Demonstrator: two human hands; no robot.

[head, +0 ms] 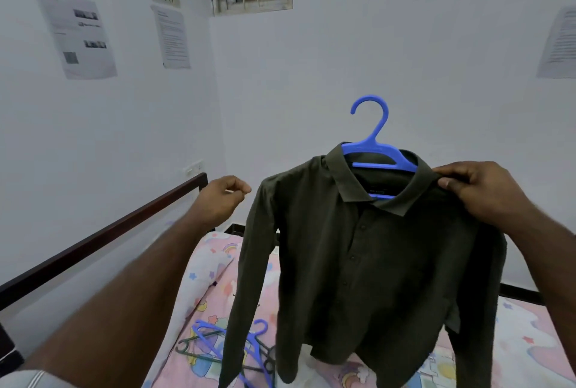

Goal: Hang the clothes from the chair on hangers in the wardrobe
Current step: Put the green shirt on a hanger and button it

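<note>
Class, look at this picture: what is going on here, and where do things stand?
A person holds up a dark green shirt already on a blue hanger. The right hand pinches the shirt's shoulder by the collar; the left hand is loosely curled beside the shirt, holding nothing. Spare hangers lie on the bed below. No wardrobe is in view.

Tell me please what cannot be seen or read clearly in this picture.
- Head view: the wardrobe and chair lie outside the frame.
- The wall papers: print too small to read.
- The blue hanger: its arms are hidden inside the dark green shirt.
- The spare hangers on the bed: partly covered by the shirt's sleeve.
- The left hand: blurred, apparently holding nothing.
</note>
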